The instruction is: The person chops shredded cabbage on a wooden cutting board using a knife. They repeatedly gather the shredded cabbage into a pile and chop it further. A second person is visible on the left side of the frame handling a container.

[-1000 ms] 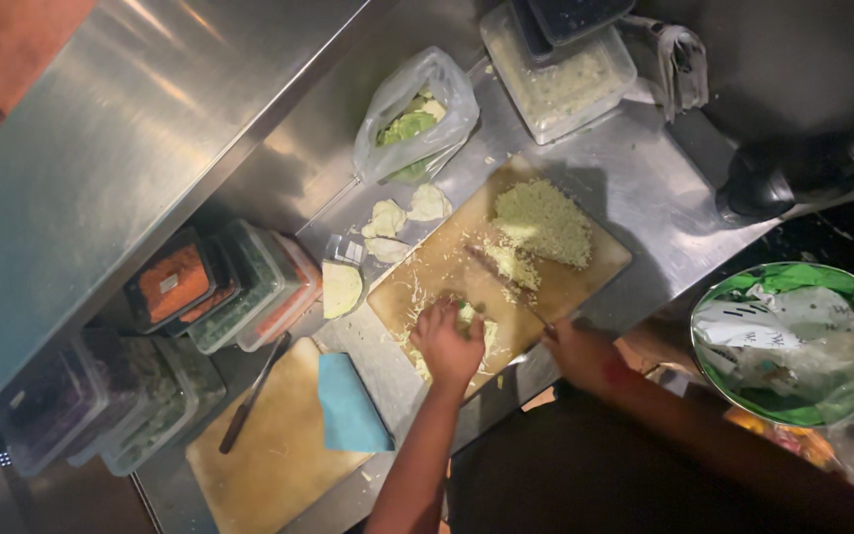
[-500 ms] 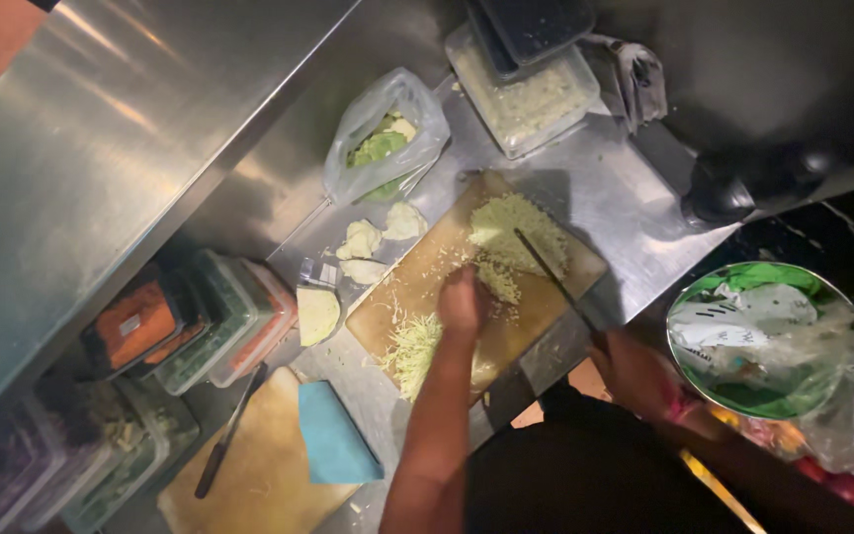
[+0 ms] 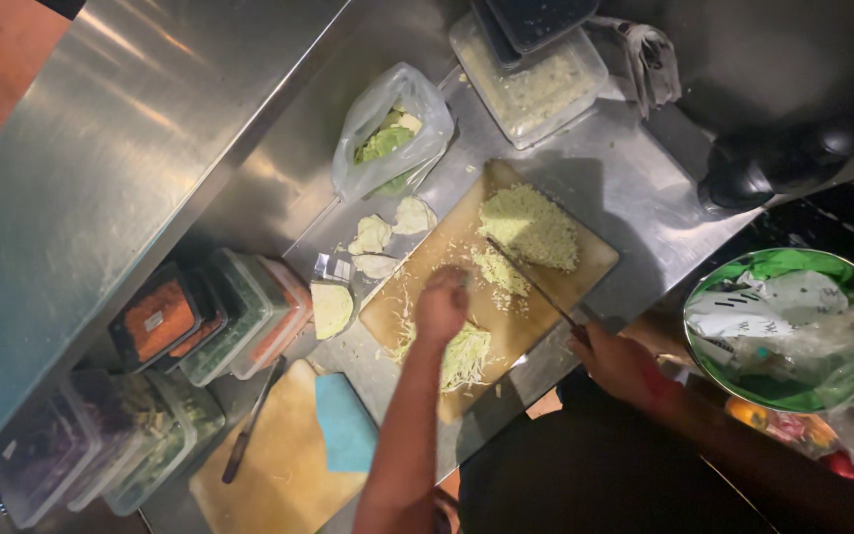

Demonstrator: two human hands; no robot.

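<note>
1. On the steel tabletop [image 3: 635, 198] lies a wooden cutting board [image 3: 595, 267], set at a slant, and both hands work over it.
2. The left hand [image 3: 442, 307] rests on the board with the fingers bent downward, just above a heap of shredded cabbage [image 3: 462, 358]; I cannot tell if it grips any of it.
3. The right hand [image 3: 617, 361] is closed around the handle of a knife [image 3: 531, 282] at the near edge of the board.
4. The blade of the knife points away across the board, toward a bigger pile of chopped cabbage [image 3: 531, 225] at the far end.
5. Beside the board, on the left, lie some cabbage pieces [image 3: 373, 235] and one cabbage wedge [image 3: 331, 309].
6. A clear plastic bag [image 3: 387, 138] with green leaves stands behind these pieces.
7. A rectangular container [image 3: 536, 89] with chopped cabbage is at the far side.
8. Near the lower left lie a second wooden board [image 3: 269, 475], a blue cloth [image 3: 345, 423] and a dark-handled knife [image 3: 252, 423].
</note>
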